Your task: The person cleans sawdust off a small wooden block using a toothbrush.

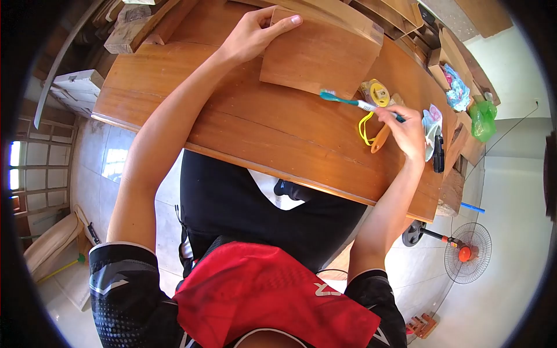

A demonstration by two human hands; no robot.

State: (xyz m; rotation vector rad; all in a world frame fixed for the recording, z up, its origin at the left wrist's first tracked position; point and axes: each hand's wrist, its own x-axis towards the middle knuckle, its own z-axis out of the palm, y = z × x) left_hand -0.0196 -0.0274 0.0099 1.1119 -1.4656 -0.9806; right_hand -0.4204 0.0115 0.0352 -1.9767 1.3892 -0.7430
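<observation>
My left hand (258, 36) grips the upper left corner of a brown wooden box-like piece (319, 55), thumb on its flat face and fingers partly hidden behind the edge. The piece is on the wooden table (272, 133). Closed around the handle of a teal and white toothbrush (342, 100), my right hand (404, 129) holds it with the bristle end pointing left, near the lower edge of the piece. Beside that hand lie a yellow tape measure (379, 93) with a yellow strap (364, 129) and a tool with an orange-brown handle (379, 141).
A light cloth (430, 129) and a black object (438, 154) lie at the table's right edge. Beyond are a green plastic bag (483, 120) and a blue bag (457, 88). Wooden boards (139, 32) are stacked at the upper left. A fan (467, 253) stands right.
</observation>
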